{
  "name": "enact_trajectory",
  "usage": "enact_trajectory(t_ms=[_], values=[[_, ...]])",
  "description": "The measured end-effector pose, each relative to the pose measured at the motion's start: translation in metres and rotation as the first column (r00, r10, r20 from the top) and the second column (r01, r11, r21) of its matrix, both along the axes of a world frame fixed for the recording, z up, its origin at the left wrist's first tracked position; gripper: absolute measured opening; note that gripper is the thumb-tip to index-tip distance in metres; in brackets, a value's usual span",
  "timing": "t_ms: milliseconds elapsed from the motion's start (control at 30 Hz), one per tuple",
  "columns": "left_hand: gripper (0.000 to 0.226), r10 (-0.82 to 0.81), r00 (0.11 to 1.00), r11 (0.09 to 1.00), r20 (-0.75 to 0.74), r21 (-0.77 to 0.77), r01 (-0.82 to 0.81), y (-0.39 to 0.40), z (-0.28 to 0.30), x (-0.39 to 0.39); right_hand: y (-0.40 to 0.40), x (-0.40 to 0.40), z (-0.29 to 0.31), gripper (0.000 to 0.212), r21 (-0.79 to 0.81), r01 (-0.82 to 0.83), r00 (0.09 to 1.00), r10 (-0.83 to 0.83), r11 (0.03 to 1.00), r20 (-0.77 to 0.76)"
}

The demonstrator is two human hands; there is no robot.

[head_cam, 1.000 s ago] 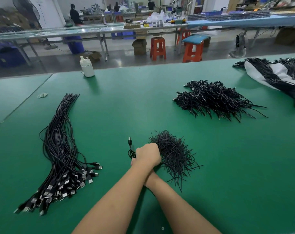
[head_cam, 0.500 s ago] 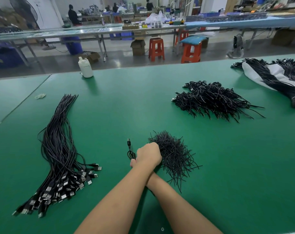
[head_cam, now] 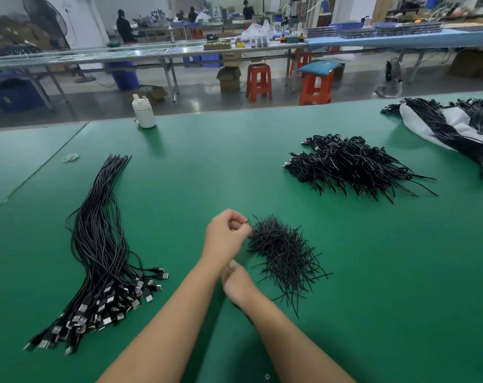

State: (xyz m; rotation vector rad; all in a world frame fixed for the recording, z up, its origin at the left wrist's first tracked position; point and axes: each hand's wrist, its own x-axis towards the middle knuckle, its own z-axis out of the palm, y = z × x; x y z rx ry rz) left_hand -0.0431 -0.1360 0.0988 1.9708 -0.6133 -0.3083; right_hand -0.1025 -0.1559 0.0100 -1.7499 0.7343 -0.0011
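My left hand (head_cam: 226,235) hovers at the left edge of a small heap of short black twist ties (head_cam: 283,251). Its fingers are curled and the fingertips pinch one tie. Just below it lies my right hand (head_cam: 236,283), partly hidden by the left forearm, so its fingers do not show. A dark bit of cable (head_cam: 245,315) peeks out under the right wrist. A long bundle of black USB cables (head_cam: 96,244) lies to the left, its plugs fanned out towards me.
A pile of tied cable coils (head_cam: 353,167) lies at the right. Further right, more cables rest on a white bag (head_cam: 455,125). A white bottle (head_cam: 144,111) stands at the far edge of the green table (head_cam: 207,167). A rubber band (head_cam: 71,157) lies far left.
My left hand has lifted off the right hand and moved up to the edge of the tie heap. The cable plug that stuck out to the left of my hands no longer shows.
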Motion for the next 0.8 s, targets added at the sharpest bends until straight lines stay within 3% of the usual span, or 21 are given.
enact_trajectory(t_ms=[100, 167, 267, 367, 533, 633, 800], values=[[0.012, 0.077, 0.997, 0.988, -0.009, -0.136, -0.077, 0.017, 0.006, 0.020, 0.001, 0.000, 0.004, 0.041, 0.046, 0.021, 1.000, -0.021, 0.999, -0.012], [0.014, 0.189, 0.981, 0.974, 0.039, -0.135, -0.182, 0.032, 0.001, 0.033, 0.002, -0.003, 0.003, 0.041, 0.024, -0.005, 1.000, 0.005, 1.000, 0.009], [0.012, 0.292, 0.953, 0.952, -0.086, -0.070, -0.298, 0.050, -0.022, 0.043, 0.002, -0.008, 0.000, 0.035, 0.001, -0.041, 0.996, 0.041, 0.999, 0.083], [0.007, 0.307, 0.918, 0.947, -0.251, -0.019, -0.322, 0.061, -0.047, 0.038, 0.001, -0.009, -0.001, 0.030, 0.016, -0.068, 0.990, 0.066, 0.998, 0.126], [0.011, 0.219, 0.916, 0.970, -0.335, -0.026, -0.241, 0.063, -0.065, 0.018, 0.003, -0.010, -0.001, 0.032, -0.058, -0.096, 0.988, 0.102, 0.994, 0.117], [0.016, 0.214, 0.913, 0.971, -0.347, -0.026, -0.238, 0.063, -0.068, 0.014, 0.002, -0.009, -0.003, 0.030, -0.085, -0.103, 0.989, 0.111, 0.991, 0.097], [0.018, 0.314, 0.921, 0.949, -0.229, 0.063, -0.308, 0.067, -0.071, 0.022, 0.000, -0.011, -0.004, 0.029, -0.085, -0.165, 0.982, 0.172, 0.983, 0.084]])
